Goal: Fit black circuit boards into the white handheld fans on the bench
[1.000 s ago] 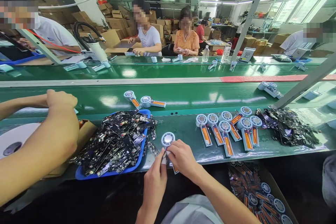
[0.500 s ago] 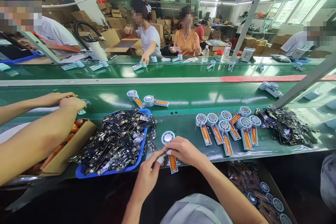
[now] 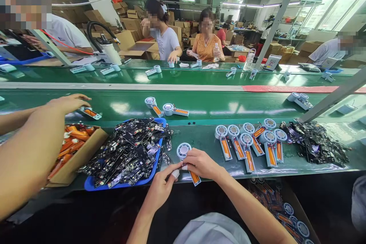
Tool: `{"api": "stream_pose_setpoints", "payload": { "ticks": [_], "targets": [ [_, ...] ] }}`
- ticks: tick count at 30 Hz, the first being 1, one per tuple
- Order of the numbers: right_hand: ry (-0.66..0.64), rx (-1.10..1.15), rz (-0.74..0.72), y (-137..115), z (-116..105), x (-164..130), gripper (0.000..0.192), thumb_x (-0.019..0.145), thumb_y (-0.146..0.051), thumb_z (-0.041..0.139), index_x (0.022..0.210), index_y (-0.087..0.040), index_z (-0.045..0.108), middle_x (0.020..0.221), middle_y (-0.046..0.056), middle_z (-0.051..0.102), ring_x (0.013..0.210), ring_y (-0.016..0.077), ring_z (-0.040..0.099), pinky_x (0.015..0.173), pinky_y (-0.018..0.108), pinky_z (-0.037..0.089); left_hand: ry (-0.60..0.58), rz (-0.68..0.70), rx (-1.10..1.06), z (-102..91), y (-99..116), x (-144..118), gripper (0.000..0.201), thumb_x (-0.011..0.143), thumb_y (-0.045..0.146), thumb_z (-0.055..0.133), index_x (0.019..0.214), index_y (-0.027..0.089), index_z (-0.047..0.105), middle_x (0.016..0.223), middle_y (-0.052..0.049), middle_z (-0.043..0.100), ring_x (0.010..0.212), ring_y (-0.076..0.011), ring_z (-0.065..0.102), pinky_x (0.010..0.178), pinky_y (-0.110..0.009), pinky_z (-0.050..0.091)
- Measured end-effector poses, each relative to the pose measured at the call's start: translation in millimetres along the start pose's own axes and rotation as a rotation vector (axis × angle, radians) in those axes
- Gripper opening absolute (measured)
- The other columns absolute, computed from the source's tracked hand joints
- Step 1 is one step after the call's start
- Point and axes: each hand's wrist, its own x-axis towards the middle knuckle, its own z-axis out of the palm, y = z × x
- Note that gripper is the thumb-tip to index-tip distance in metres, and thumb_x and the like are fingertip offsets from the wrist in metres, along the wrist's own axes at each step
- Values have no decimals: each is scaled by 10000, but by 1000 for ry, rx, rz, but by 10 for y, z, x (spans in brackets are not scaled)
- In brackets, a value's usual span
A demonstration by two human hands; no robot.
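In front of me, at the table's near edge, lies a light-blue fan housing (image 3: 183, 150) with a round head and an orange battery (image 3: 195, 178) in its handle. My right hand (image 3: 201, 164) covers the middle of the housing, thumb and fingers pinched together. Beside it, my left hand (image 3: 164, 185) is closed too, its fingertips meeting those of the right. White covers wrap some of my fingertips. Whatever is pinched between the hands is small, dark and mostly hidden. To the right, several similar fan housings (image 3: 246, 140) lie grouped.
A blue tray (image 3: 126, 185) heaped with circuit boards (image 3: 130, 148) stands left, beside a cardboard box (image 3: 82, 156) of orange batteries. A co-worker's hand (image 3: 68, 103) reaches over the green belt (image 3: 128, 106). More boards (image 3: 314, 143) lie right; a metal post (image 3: 331, 91) slants there.
The fan housing's handle has swung to the right under my right hand. My hands stay together in nearly the same place. The co-worker's hands have moved apart, showing a fan housing on the belt.
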Motion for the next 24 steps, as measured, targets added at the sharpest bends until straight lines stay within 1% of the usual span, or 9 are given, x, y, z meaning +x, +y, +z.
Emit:
{"api": "stream_pose_setpoints", "payload": {
  "ticks": [2,5,9,11,14,16,18,20,24],
  "targets": [
    [36,48,113,-65,-29,-6,91,910,-120,641,971,-148,703,889,52,648,848,177,564,761,263,436,52,-34,4,41,55,-29,361,829,384,580,1109,245,761,1155,-76,764,891,-260,725,808,-360,591],
    [107,242,353,-207,-104,-41,176,900,-197,678,1073,-169,699,787,2,638,716,142,549,672,237,408,163,-99,-50,154,166,-153,417,870,465,548,1187,248,710,1260,-83,714,1034,-279,695,929,-395,548],
    [103,513,547,-341,-146,-112,197,892,-276,656,1057,-184,712,705,-29,624,587,105,497,571,219,354,164,-203,-400,301,239,-309,542,938,573,454,1314,220,622,1394,-101,631,1297,-282,566,1096,-411,443],
    [124,633,593,-319,-115,-133,202,818,-250,694,1006,-181,718,713,-29,631,593,103,503,568,217,361,179,-227,-528,332,217,-289,581,940,602,426,1272,176,639,1318,-133,677,1233,-293,612,1055,-426,475],
    [195,984,649,-201,-38,-137,169,729,-196,671,895,-175,700,656,-40,616,569,101,506,561,214,391,218,-282,-414,354,142,-144,517,826,591,596,1082,154,703,1063,-130,761,896,-275,708,782,-378,569],
    [196,1248,640,-127,7,-131,149,701,-202,637,841,-172,676,582,-51,590,509,96,490,525,211,395,161,-326,-338,382,102,-32,483,714,528,723,1023,158,708,870,-87,763,691,-238,683,588,-324,537],
    [180,1384,609,-95,36,-132,146,678,-219,617,808,-167,658,539,-60,561,449,81,449,478,201,371,67,-344,-363,417,92,50,498,656,494,777,1015,156,707,757,-55,744,615,-224,661,512,-297,499],
    [184,1406,585,-106,52,-144,143,662,-228,612,785,-164,647,538,-64,543,425,65,417,454,191,346,-11,-336,-422,440,116,92,489,638,503,799,971,155,716,734,-52,742,635,-231,677,543,-304,515],
    [160,1458,533,-166,47,-194,158,665,-255,651,792,-160,640,512,-71,518,412,64,412,448,195,333,-136,-361,-588,439,224,85,463,635,506,830,921,162,712,800,-65,754,769,-255,715,714,-343,549]
  ]
}}
